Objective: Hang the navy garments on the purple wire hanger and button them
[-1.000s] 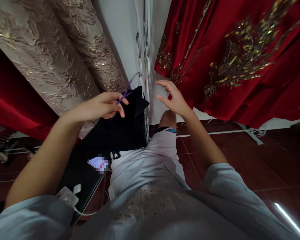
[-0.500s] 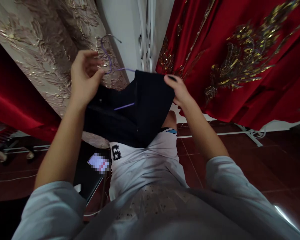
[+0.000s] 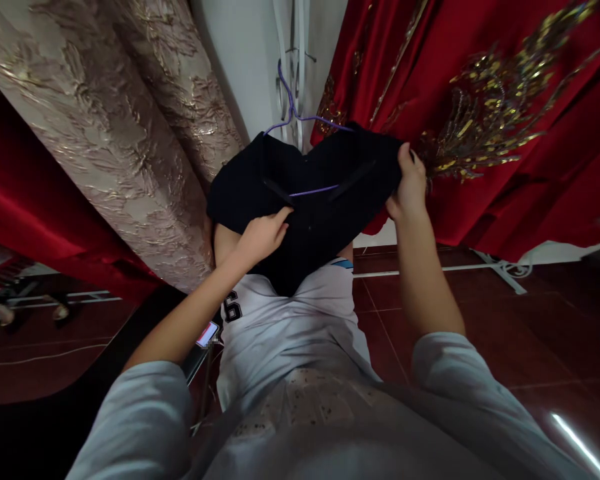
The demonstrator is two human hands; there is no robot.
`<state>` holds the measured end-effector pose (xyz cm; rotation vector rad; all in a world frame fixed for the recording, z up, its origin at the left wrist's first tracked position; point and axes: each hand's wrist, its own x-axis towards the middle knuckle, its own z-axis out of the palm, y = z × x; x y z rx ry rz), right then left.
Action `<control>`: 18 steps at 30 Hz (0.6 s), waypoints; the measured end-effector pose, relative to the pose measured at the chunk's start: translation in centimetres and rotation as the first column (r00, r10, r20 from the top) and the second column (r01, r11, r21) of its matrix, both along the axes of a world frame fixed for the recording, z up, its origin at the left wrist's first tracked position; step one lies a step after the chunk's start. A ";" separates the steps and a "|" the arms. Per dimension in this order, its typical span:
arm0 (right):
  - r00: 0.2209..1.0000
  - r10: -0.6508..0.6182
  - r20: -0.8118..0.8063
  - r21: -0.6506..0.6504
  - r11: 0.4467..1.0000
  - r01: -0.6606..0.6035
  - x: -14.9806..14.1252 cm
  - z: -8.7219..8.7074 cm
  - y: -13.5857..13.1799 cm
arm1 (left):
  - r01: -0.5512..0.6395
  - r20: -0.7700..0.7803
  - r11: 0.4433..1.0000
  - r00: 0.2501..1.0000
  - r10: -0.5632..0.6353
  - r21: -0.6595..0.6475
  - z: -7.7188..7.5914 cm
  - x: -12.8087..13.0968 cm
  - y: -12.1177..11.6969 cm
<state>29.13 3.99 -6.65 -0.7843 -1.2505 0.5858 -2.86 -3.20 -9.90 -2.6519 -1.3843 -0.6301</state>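
A black garment (image 3: 310, 170) hangs on a purple wire hanger (image 3: 291, 107) in front of me, raised above my lap. My right hand (image 3: 409, 183) is closed on the garment's right edge. My left hand (image 3: 261, 235) rests on the garment's lower left part, fingers stretched along the cloth toward the hanger's lower bar. The hanger's hook points up near a white ornate metal frame (image 3: 293, 47). I sit in white shorts (image 3: 285, 320) bearing a black number.
A red gown with gold embroidery (image 3: 485, 113) hangs at the right. Beige brocade fabric (image 3: 125, 127) hangs at the left, red cloth (image 3: 25, 200) beside it. A black table (image 3: 80, 413) with a phone (image 3: 207, 333) is at my left. The floor is dark red tile (image 3: 530, 313).
The garment and hanger moved right and up. My left hand let go of the hanger hook and dropped onto the cloth. My right hand shifted right along the garment's edge.
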 end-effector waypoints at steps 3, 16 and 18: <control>0.962 -0.215 -0.166 -0.083 0.975 0.204 -1.2 -2.2 -0.9 | 0.052 0.158 0.999 0.986 -0.051 -0.001 -1.2 1.3 0.3; 0.998 0.042 -0.036 -0.366 0.929 -0.052 -18.5 -11.6 -6.1 | -0.031 0.787 0.999 0.616 0.035 -0.020 -3.0 2.4 -1.1; 0.993 0.111 -0.039 -0.461 0.880 -0.116 -17.9 -12.0 -5.8 | 0.049 0.861 0.998 0.509 0.016 -0.047 -2.8 3.4 -3.2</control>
